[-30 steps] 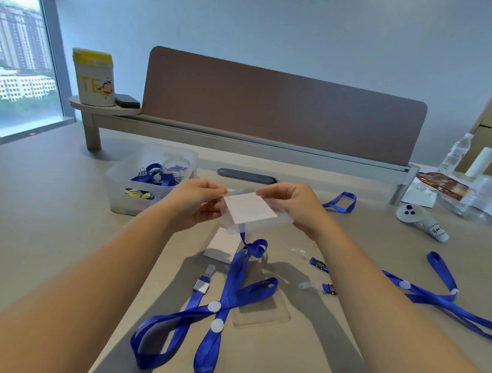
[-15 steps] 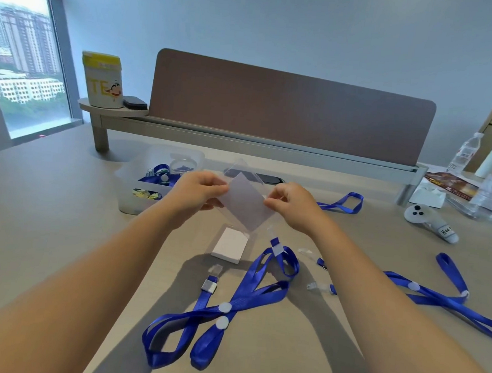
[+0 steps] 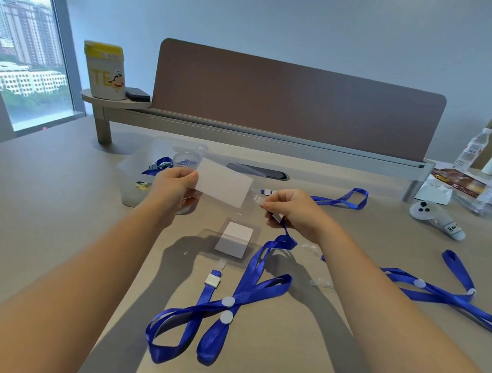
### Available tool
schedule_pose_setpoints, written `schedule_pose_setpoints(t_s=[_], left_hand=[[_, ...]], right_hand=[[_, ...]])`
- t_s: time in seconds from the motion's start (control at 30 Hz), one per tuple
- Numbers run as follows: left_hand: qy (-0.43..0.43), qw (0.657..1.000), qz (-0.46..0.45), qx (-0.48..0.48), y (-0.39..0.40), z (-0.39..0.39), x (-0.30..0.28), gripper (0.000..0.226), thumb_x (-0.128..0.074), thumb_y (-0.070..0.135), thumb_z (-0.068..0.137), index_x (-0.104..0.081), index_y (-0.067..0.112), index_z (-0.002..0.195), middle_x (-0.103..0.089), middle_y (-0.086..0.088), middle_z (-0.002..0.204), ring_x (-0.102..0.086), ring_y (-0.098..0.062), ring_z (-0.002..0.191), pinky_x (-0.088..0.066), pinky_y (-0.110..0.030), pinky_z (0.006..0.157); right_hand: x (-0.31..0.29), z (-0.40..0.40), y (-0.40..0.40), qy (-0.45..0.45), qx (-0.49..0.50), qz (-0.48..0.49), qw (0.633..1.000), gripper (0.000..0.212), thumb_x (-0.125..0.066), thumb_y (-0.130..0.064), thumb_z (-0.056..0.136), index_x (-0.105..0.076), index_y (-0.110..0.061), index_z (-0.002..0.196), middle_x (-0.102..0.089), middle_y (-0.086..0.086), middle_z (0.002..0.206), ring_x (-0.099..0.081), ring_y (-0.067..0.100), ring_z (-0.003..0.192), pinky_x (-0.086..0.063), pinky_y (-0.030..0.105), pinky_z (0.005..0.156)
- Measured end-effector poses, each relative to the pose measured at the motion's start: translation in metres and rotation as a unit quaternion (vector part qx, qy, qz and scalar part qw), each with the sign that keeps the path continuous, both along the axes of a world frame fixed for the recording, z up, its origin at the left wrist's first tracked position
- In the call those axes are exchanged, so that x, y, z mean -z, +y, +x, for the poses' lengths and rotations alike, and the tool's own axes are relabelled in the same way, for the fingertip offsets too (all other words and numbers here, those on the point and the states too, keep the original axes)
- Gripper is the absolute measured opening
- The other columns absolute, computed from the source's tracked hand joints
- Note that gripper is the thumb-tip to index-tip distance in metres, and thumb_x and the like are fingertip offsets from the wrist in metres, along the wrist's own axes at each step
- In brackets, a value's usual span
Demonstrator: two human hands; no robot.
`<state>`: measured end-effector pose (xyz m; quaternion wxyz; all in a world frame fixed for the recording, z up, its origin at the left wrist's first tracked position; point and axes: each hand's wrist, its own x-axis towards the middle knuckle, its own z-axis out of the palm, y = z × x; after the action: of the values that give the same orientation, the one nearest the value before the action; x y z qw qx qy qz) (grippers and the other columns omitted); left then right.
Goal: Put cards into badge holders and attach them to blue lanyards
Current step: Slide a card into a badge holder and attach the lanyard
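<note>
My left hand (image 3: pixel 175 185) holds a clear badge holder with a white card (image 3: pixel 224 183) inside, raised above the desk. My right hand (image 3: pixel 291 210) pinches the clear clip strap at the end of a blue lanyard (image 3: pixel 240 296), right beside the holder's right edge. That lanyard runs down from my right hand and loops on the desk near me. Below my hands lies a small stack of white cards (image 3: pixel 233 240) on empty clear holders. A second blue lanyard (image 3: pixel 441 296) lies to the right, a third (image 3: pixel 342 200) further back.
A translucent bin (image 3: pixel 136 178) with lanyards and clips stands behind my left hand. A white controller (image 3: pixel 434 218), a water bottle (image 3: pixel 473 148) and plastic packaging sit at the right. A brown divider panel (image 3: pixel 297 99) and a yellow-lidded canister (image 3: pixel 104 70) close the back.
The holder with the card has turned to lie lengthwise in my left hand. My right hand has let go of the holder and taken up the lanyard's clip end.
</note>
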<state>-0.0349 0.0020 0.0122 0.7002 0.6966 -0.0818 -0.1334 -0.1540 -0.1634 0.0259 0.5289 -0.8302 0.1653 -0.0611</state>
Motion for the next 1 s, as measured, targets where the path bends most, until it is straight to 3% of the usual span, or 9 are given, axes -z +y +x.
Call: schedule_pose_setpoints(t_s=[0.13, 0.23, 0.33, 0.5, 0.67, 0.77, 0.9, 0.97, 1.0], left_hand=[[-0.002, 1.0, 0.022, -0.014, -0.004, 0.001, 0.005, 0.028, -0.051, 0.008, 0.089, -0.049, 0.004, 0.117, -0.052, -0.011, 0.108, -0.053, -0.024, 0.094, -0.049, -0.028, 0.074], [-0.033, 0.994, 0.098, -0.024, -0.012, -0.002, 0.009, 0.045, -0.056, 0.006, 0.086, -0.039, 0.005, 0.128, -0.047, -0.014, 0.125, -0.048, -0.03, 0.114, -0.045, -0.036, 0.089], [-0.121, 0.982, 0.142, -0.011, -0.018, -0.011, 0.008, 0.044, -0.056, 0.015, 0.087, -0.043, 0.006, 0.128, -0.049, -0.014, 0.134, -0.047, -0.028, 0.12, -0.042, -0.042, 0.102], [-0.305, 0.934, 0.146, 0.114, -0.03, -0.036, -0.001, 0.034, -0.052, 0.018, 0.089, -0.053, 0.006, 0.12, -0.059, -0.013, 0.123, -0.053, -0.017, 0.106, -0.041, -0.025, 0.087], [-0.385, 0.888, 0.221, 0.12, -0.04, -0.046, -0.004, 0.032, -0.054, 0.02, 0.087, -0.057, 0.006, 0.116, -0.063, -0.013, 0.119, -0.059, -0.023, 0.106, -0.044, -0.027, 0.086], [-0.45, 0.843, 0.282, 0.087, -0.04, -0.047, -0.006, 0.029, -0.052, 0.021, 0.089, -0.06, 0.009, 0.114, -0.065, -0.01, 0.117, -0.06, -0.022, 0.102, -0.047, -0.028, 0.088], [-0.549, 0.748, 0.366, 0.075, -0.036, -0.044, -0.008, 0.031, -0.046, 0.025, 0.091, -0.059, 0.011, 0.115, -0.063, -0.009, 0.121, -0.06, -0.023, 0.106, -0.048, -0.029, 0.089], [-0.612, 0.687, 0.385, 0.075, -0.034, -0.044, -0.01, 0.025, -0.057, 0.02, 0.086, -0.065, 0.007, 0.105, -0.07, -0.013, 0.108, -0.065, -0.027, 0.094, -0.053, -0.033, 0.079], [-0.637, 0.661, 0.389, 0.083, -0.031, -0.045, -0.012, 0.02, -0.069, 0.017, 0.076, -0.07, 0.005, 0.092, -0.074, -0.014, 0.092, -0.069, -0.028, 0.08, -0.056, -0.034, 0.067]], right_hand=[[-0.003, 0.002, 0.002, -0.029, 0.019, -0.003, 0.999, 0.018, -0.053, -0.011, 0.091, -0.058, -0.015, 0.074, -0.059, 0.0, 0.069, -0.052, 0.009, 0.054, -0.044, 0.011, 0.044], [-0.006, 0.004, 0.004, -0.052, 0.041, 0.011, 0.998, 0.019, -0.053, -0.011, 0.091, -0.059, -0.015, 0.074, -0.058, 0.0, 0.067, -0.045, 0.009, 0.052, -0.039, 0.013, 0.043], [-0.008, 0.005, 0.006, -0.055, 0.057, 0.01, 0.997, 0.021, -0.053, -0.011, 0.091, -0.059, -0.014, 0.071, -0.057, 0.0, 0.065, -0.043, 0.01, 0.052, -0.038, 0.016, 0.047], [-0.006, 0.007, 0.009, -0.047, 0.069, 0.015, 0.996, 0.022, -0.054, -0.01, 0.09, -0.065, 0.007, 0.1, -0.058, 0.002, 0.064, -0.043, 0.009, 0.051, -0.035, 0.017, 0.047], [-0.005, 0.005, 0.011, -0.038, 0.06, -0.004, 0.997, 0.022, -0.052, -0.009, 0.091, -0.065, 0.005, 0.102, -0.06, 0.0, 0.067, -0.046, 0.008, 0.053, -0.037, 0.019, 0.05], [-0.006, 0.005, 0.011, -0.034, 0.057, -0.012, 0.998, 0.021, -0.053, -0.009, 0.09, -0.066, 0.004, 0.101, -0.06, -0.001, 0.067, -0.047, 0.008, 0.054, -0.039, 0.016, 0.049], [-0.008, 0.005, 0.015, -0.039, 0.05, -0.043, 0.997, 0.02, -0.054, -0.007, 0.088, -0.066, 0.007, 0.098, -0.057, -0.001, 0.065, -0.043, 0.007, 0.054, -0.039, 0.01, 0.044], [-0.008, 0.005, 0.017, -0.046, 0.049, -0.06, 0.996, 0.02, -0.055, -0.006, 0.088, -0.066, 0.008, 0.097, -0.055, -0.002, 0.064, -0.044, 0.005, 0.054, -0.038, 0.006, 0.043], [-0.008, 0.006, 0.018, -0.049, 0.049, -0.067, 0.995, 0.02, -0.055, -0.006, 0.088, -0.066, 0.008, 0.097, -0.055, -0.003, 0.063, -0.045, 0.004, 0.054, -0.038, 0.006, 0.045]])
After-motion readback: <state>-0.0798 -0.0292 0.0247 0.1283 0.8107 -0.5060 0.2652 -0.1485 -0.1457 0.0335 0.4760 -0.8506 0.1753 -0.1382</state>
